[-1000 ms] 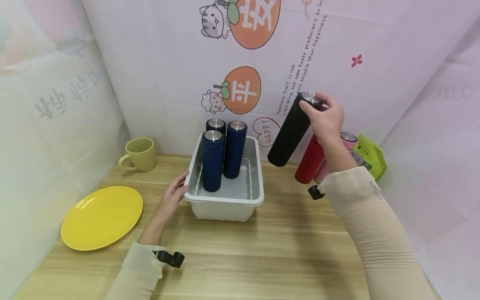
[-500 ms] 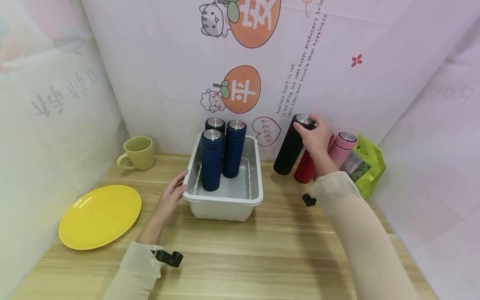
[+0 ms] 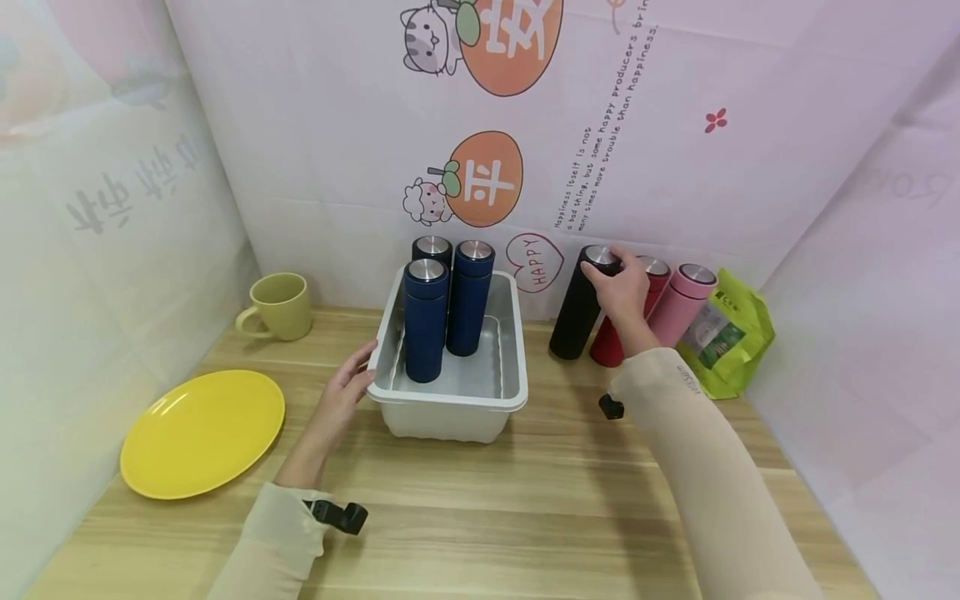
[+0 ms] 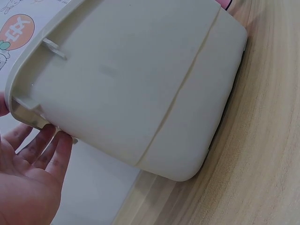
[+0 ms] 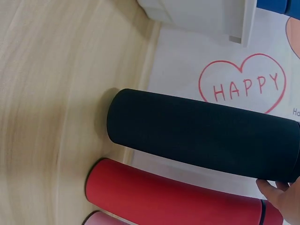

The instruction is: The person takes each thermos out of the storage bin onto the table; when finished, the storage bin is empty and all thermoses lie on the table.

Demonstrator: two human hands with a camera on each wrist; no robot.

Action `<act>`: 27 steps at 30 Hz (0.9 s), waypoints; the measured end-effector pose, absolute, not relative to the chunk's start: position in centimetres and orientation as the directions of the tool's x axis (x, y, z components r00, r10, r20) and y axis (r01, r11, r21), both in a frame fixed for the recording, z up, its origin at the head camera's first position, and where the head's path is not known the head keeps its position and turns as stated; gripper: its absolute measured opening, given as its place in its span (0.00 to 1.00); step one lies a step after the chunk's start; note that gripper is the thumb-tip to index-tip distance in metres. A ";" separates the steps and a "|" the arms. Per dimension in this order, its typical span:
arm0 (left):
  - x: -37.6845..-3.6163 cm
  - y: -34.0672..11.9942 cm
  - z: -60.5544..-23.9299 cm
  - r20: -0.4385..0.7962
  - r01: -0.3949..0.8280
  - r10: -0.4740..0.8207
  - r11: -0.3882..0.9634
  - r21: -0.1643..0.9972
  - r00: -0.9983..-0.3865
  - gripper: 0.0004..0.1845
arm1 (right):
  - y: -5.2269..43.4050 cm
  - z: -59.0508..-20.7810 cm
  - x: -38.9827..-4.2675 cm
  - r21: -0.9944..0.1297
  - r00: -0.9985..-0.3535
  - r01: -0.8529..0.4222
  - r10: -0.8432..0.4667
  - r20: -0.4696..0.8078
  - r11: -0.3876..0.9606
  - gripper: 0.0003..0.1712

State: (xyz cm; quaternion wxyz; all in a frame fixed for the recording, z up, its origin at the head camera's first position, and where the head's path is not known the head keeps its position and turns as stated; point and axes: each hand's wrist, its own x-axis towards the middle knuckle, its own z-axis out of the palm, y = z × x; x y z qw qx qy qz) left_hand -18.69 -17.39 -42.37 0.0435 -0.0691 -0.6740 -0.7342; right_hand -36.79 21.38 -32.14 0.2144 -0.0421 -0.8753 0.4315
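Bin [image 3: 517,392] sits between the hands; left hand [image 3: 341,396], fingers relaxed, rests against its near-left rim. Right hand [image 3: 622,287] grasps the black flask [image 3: 573,312] by its cap, standing on the table beside the red flask [image 3: 609,350]. Step looks like setting down; next: let go cleanly.

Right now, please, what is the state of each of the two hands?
Left hand: open, straight fingers touching the side of the white bin.
Right hand: closed around the top of the black bottle, which stands on the table.
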 end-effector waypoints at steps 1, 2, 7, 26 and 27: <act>-18.7 -17.4 -42.4 0.159 0.156 0.028 -0.089 0.984 -0.987 0.28 | 21.4 -32.3 -36.9 -0.771 -0.904 -0.114 0.256 0.342 0.627 0.37; -18.7 -17.4 -42.4 0.159 0.156 0.027 -0.090 0.984 -0.987 0.28 | 21.4 -32.5 -37.0 -0.769 -0.904 -0.116 0.254 0.344 0.629 0.37; -18.6 -17.3 -42.6 0.163 0.160 0.029 -0.096 0.982 -0.986 0.28 | 21.5 -33.5 -37.3 -0.772 -0.904 -0.122 0.252 0.346 0.624 0.37; -18.7 -17.3 -42.4 0.180 0.178 0.022 -0.083 0.981 -0.983 0.27 | 21.7 -33.5 -37.3 -0.783 -0.922 -0.095 0.241 0.302 0.615 0.39; -18.7 -17.3 -42.3 0.181 0.179 0.022 -0.083 0.980 -0.983 0.27 | 21.7 -33.4 -37.2 -0.782 -0.924 -0.094 0.239 0.299 0.616 0.38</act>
